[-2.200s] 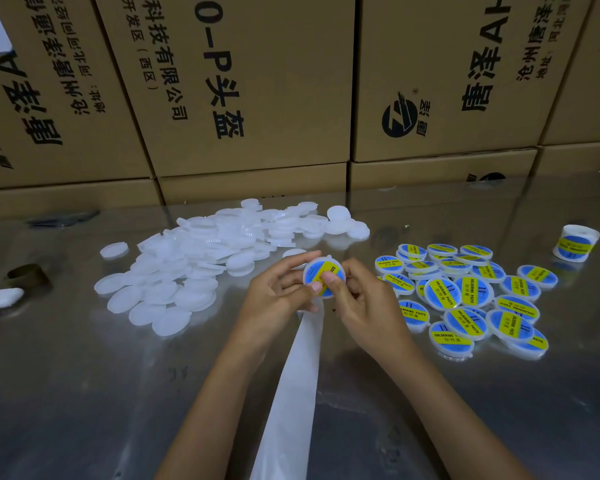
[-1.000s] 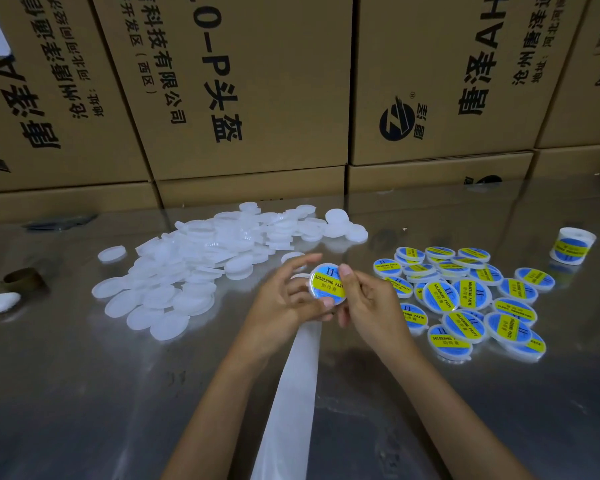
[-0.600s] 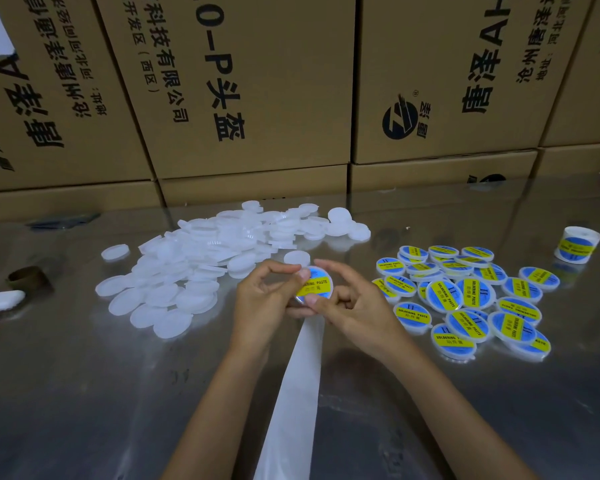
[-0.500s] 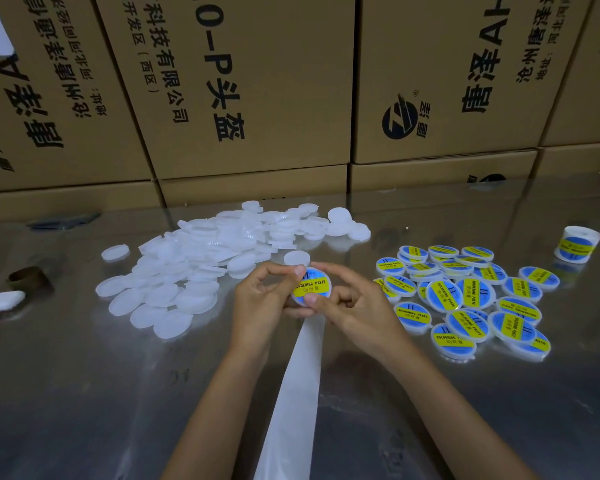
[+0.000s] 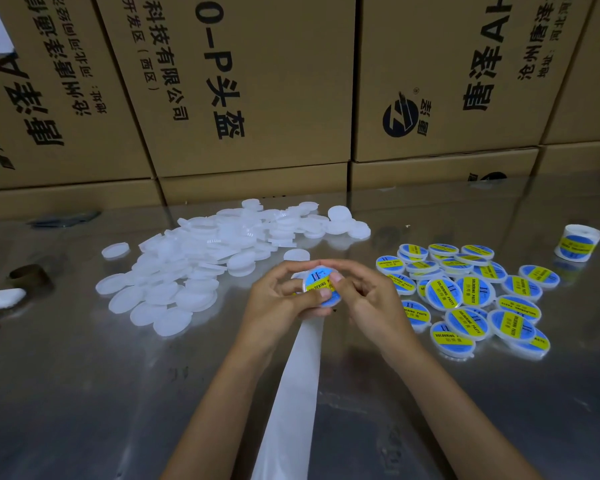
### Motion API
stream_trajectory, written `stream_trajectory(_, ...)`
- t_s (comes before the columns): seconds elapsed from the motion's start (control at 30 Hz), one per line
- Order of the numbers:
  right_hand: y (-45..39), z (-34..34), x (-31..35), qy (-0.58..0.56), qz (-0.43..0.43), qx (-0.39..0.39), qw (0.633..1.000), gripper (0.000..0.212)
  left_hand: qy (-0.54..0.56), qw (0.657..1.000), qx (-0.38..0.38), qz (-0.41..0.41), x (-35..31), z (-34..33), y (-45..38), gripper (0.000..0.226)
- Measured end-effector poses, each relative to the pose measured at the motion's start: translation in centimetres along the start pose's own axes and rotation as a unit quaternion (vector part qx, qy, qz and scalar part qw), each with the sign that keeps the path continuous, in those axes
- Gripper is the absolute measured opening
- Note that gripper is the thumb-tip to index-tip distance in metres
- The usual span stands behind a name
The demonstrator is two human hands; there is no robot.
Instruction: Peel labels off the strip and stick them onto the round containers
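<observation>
Both hands hold one round white container (image 5: 321,285) with a blue and yellow label on its face, above the middle of the table. My left hand (image 5: 278,299) grips it from the left, thumb on its lower edge. My right hand (image 5: 368,299) grips it from the right, thumb pressing on the label. A white backing strip (image 5: 291,396) runs from under the hands toward me. A heap of plain white containers (image 5: 201,265) lies to the left. Labelled containers (image 5: 465,296) lie in a cluster to the right.
A label roll (image 5: 577,242) stands at the far right of the shiny metal table (image 5: 84,393). A brown tape core (image 5: 28,275) and a white object (image 5: 0,297) lie at the left edge. Stacked cardboard boxes (image 5: 243,88) wall the back.
The container has been turned between my fingers, and my right thumb has moved onto its label. Both hands stay in the same spot over the strip.
</observation>
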State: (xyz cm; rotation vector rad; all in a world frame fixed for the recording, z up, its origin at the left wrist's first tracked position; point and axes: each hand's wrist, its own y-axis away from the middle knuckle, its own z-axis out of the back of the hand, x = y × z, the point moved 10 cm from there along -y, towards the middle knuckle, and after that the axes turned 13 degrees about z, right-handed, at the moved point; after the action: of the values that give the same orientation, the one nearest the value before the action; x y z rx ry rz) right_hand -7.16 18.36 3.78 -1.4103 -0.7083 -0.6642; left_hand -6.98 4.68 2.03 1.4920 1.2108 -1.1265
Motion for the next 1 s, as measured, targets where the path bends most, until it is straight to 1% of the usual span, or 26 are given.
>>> stream_trajectory(0.13,0.1,-0.2,0.2,0.008,-0.007,0.018,1.0,0.025,0.006,0.999,-0.035,-0.002,0.0,0.5,0.0,0.034)
stream_trajectory(0.23,0.2,-0.9,0.2,0.016,-0.017,0.054,0.998,0.027,0.014,0.997,-0.07,-0.001,0.1,1.4,0.0,0.024)
stream_trajectory(0.33,0.6,-2.3,0.0,0.005,-0.03,0.099,0.995,0.043,0.015,0.993,-0.116,-0.001,0.0,2.7,0.0,0.014)
stream_trajectory(0.4,0.7,-2.6,-0.2,0.001,-0.038,0.107,0.994,0.049,0.015,0.993,-0.12,0.004,0.1,2.9,0.0,0.012)
stream_trajectory(0.5,0.6,-2.2,-0.5,-0.007,-0.039,0.1,0.994,0.05,0.006,0.994,-0.106,0.014,0.1,2.5,-0.1,0.013)
stream_trajectory(0.6,0.5,-1.6,-0.8,-0.001,-0.041,0.082,0.996,0.051,0.012,0.997,-0.065,0.031,0.3,1.9,-0.4,0.018)
stream_trajectory(0.7,0.3,-1.3,-1.0,0.002,-0.043,0.068,0.997,0.052,0.025,0.998,-0.011,0.054,0.6,1.2,-0.6,0.029)
stream_trajectory(0.8,0.3,-1.0,-1.4,0.01,-0.042,0.058,0.997,0.053,0.01,0.998,0.029,0.06,0.7,0.6,-0.5,0.044)
stream_trajectory(0.9,0.4,-1.0,-1.5,0.042,-0.026,0.062,0.997,0.056,-0.021,0.998,0.04,0.05,0.6,0.4,-0.4,0.055)
stream_trajectory(1.0,0.4,-0.8,-1.3,0.082,-0.001,0.046,0.996,0.058,-0.021,0.998,0.044,0.043,0.4,0.3,-0.3,0.058)
